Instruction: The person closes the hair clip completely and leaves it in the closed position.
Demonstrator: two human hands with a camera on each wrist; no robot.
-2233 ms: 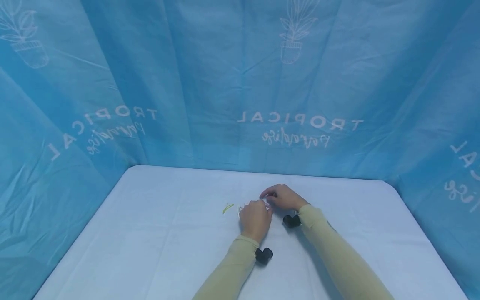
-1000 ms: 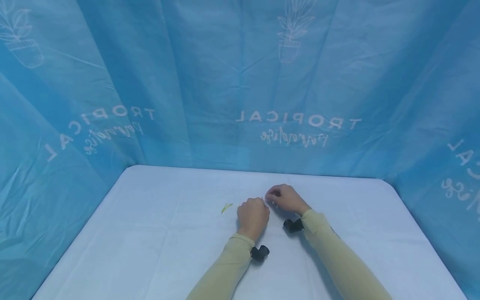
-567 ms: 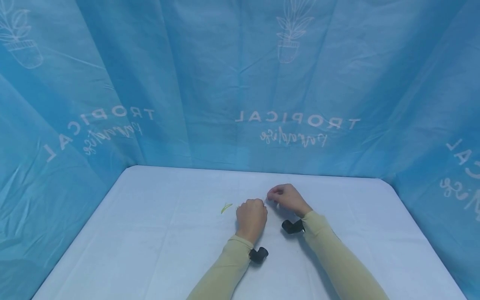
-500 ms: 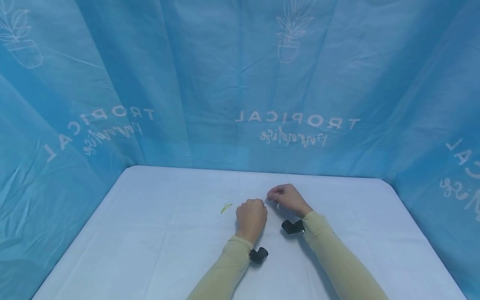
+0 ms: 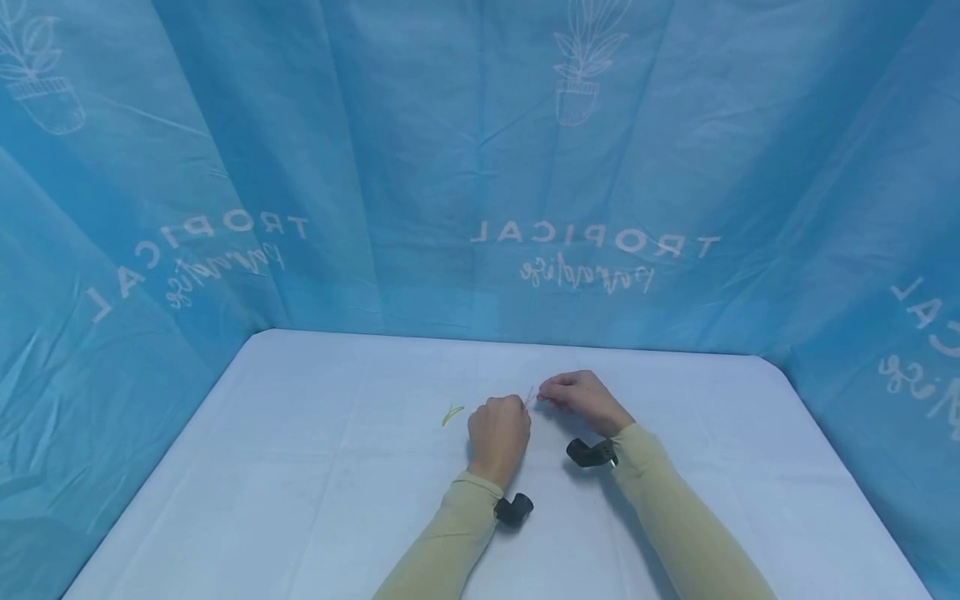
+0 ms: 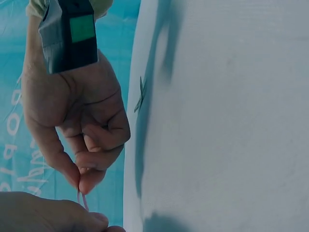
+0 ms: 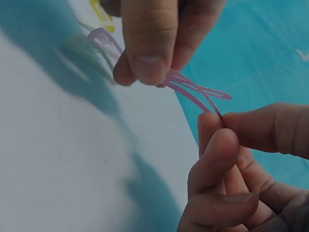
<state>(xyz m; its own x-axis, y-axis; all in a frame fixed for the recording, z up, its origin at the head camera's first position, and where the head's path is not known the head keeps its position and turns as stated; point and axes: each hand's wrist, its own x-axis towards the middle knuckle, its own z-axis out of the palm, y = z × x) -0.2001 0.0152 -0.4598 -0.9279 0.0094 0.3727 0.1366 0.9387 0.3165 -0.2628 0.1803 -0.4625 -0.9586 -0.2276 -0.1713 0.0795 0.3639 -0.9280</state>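
In the right wrist view a pink snap hair clip (image 7: 186, 87) spans the gap between both hands, its slim strips spread apart. My left hand (image 7: 149, 43), at the top of that view, pinches it with thumb and finger. Fingertips of my right hand (image 7: 236, 169) pinch the end of one strip, and the other fingers are curled. A mauve looped end (image 7: 104, 39) shows behind the left thumb. In the head view my left hand (image 5: 498, 435) is nearer, and my right hand (image 5: 588, 400) is just beyond and to its right.
Yellow-green hair clips (image 5: 452, 414) lie on the white table (image 5: 300, 467) left of my left hand. A pale clip (image 7: 87, 55) shows beneath the left hand in the right wrist view. Blue printed curtains (image 5: 420, 167) surround the table at back and sides.
The right hand has drawn slightly rightward from the left, and more of the thin clip shows between them. Its fingers have closed into a pinch. The left hand has shifted slightly left.
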